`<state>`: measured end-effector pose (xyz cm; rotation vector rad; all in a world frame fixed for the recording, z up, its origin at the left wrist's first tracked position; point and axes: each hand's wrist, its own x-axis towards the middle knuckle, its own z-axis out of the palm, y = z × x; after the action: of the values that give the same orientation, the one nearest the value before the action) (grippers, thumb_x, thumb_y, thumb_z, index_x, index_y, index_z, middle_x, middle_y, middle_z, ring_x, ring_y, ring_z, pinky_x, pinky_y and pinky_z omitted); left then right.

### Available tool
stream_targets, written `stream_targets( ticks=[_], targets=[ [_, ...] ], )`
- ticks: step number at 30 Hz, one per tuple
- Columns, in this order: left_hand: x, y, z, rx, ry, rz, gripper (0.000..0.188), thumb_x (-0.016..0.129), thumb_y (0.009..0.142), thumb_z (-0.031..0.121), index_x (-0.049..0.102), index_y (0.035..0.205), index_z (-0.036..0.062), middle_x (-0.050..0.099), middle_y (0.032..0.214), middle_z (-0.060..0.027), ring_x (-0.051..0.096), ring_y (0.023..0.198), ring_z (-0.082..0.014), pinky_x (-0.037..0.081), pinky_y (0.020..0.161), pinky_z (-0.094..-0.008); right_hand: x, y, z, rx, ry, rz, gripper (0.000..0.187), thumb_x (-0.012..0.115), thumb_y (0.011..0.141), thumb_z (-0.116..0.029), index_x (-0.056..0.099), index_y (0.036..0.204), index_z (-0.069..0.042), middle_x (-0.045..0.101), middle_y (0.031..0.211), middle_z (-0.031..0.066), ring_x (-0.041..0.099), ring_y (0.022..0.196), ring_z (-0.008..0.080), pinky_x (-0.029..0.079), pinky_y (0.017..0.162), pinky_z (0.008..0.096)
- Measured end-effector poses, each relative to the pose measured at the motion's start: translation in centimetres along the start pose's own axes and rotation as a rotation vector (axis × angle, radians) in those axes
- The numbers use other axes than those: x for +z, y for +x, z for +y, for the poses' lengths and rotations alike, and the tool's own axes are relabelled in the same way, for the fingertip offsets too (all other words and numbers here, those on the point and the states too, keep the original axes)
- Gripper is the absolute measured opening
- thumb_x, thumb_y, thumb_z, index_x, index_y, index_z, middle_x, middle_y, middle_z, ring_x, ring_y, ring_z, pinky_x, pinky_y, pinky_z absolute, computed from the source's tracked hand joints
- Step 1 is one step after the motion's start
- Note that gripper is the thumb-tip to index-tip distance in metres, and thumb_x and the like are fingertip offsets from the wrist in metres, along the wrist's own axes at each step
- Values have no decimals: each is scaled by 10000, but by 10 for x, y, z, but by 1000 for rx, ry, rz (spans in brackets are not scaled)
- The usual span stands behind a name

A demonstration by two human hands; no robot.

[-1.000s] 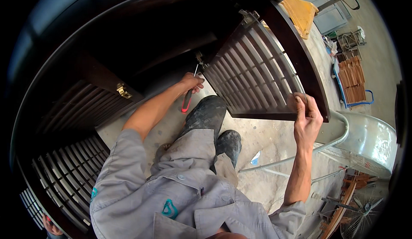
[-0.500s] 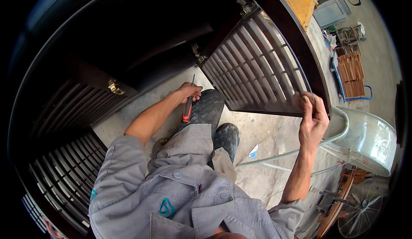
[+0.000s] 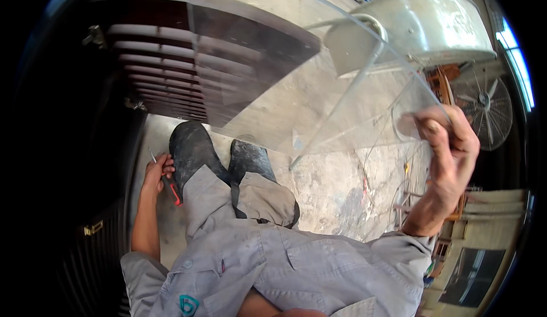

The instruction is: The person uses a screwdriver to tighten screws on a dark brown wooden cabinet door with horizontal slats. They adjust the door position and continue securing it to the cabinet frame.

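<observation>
Pinched at one end only

From where I stand, a broad, clear, stiff-looking sheet (image 3: 330, 103) spans the middle of the scene, its left part overlapping a dark brown slatted door (image 3: 151, 55); I can't tell whether the two touch. The person's right hand (image 3: 450, 140) pinches the sheet near its right end, thumb against fingers. The left hand (image 3: 156, 172), low on the left, is curled round a slim screwdriver with a red-and-black handle (image 3: 172, 191) and gives the sheet no support.

That one-sided hold is what worries me. A tipped wrist could swing the far edge into the door and scuff either one. Loosened fingers could drop the sheet onto the pale concrete floor (image 3: 336, 200). Swung left, it could catch the screwdriver's blade and scratch.
</observation>
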<state>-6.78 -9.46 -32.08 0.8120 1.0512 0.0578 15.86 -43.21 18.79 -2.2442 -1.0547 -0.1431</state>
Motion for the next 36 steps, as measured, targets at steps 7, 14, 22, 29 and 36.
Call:
stream_targets(
  ticks=[7,14,22,29,36],
  targets=[
    [-2,-10,-2,28,30,15,254,536,1012,265,620,1067,32,645,829,-42,626,572,-134,404,420,-246,-54,-69,13,233,-190,142,170,640,902,-92,647,938,74,649,854,69,581,773,114,427,711,228],
    [3,-24,12,77,144,52,266,531,1015,268,619,1073,24,656,870,-54,626,564,-125,405,405,-234,-17,-83,103,495,82,174,138,571,956,-38,659,1004,57,684,908,76,658,860,131,519,801,259],
    [7,-57,30,168,143,78,258,537,1013,262,612,1069,22,673,870,-76,615,556,-110,400,391,-212,78,-104,210,540,251,254,154,583,965,-72,671,1009,47,728,894,112,708,843,172,582,772,299],
    [5,-73,39,217,157,124,247,546,1010,259,619,1063,29,669,851,-65,605,556,-100,392,391,-211,131,-125,256,598,274,359,160,594,965,-93,671,1012,39,731,875,111,711,820,158,577,760,285],
    [9,-79,48,238,131,139,250,564,1001,258,621,1065,23,673,854,-71,602,558,-100,388,390,-213,130,-132,276,570,287,365,165,613,957,-104,685,1022,29,727,883,92,695,799,139,572,757,282]
  ],
)
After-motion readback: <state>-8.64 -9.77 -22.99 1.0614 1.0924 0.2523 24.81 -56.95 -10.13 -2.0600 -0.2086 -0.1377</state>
